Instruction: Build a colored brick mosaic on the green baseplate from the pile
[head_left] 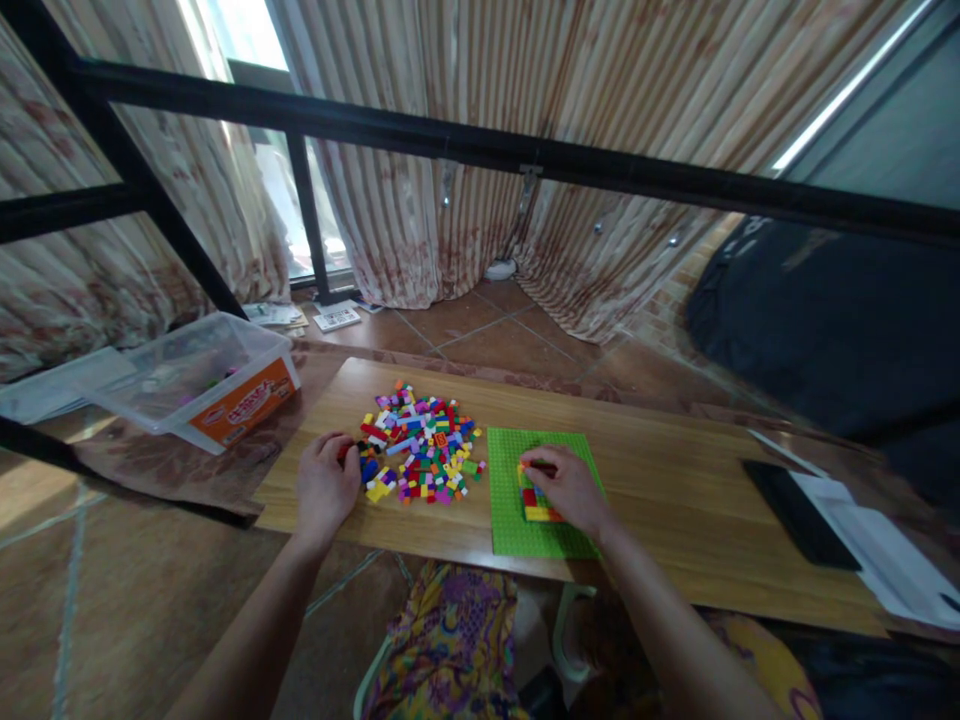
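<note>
Wooden table, brick pile between hands

Both arms bare, reaching forward, well apart. Left forearm slants inward; left grip back-up, fingers curled toward thumb. Right forearm angles inward; right grip palm-down, fingers bent, fingertips partly unclear.
</note>
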